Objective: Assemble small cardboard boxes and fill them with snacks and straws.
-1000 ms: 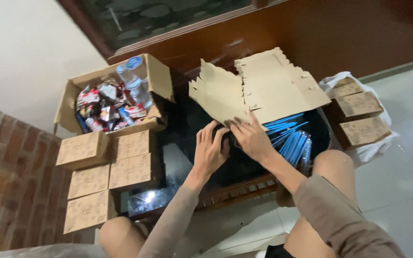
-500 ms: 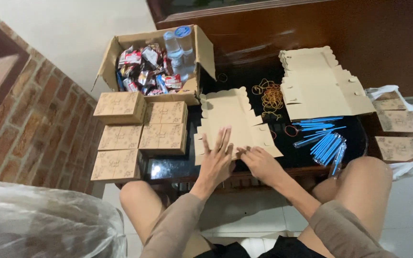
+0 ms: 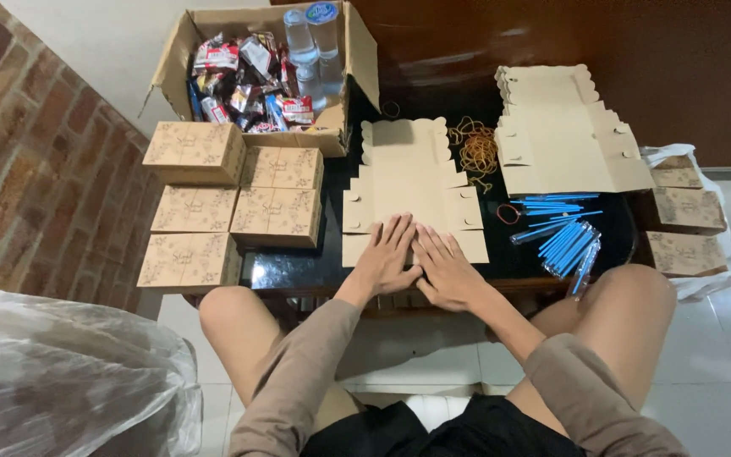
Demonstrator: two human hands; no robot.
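Fingers (image 3: 399, 233) of both hands spread flat, pressing unfolded cardboard box blank (image 3: 408, 182) beneath

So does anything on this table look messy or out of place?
Mostly tidy. The rubber bands lie in a loose tangle, and the blue straws are scattered near the table's right edge. Both hands press the flat cardboard.

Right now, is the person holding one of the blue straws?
No, both hands, left hand and right hand, lie flat on the unfolded cardboard sheet; the blue straws lie untouched.
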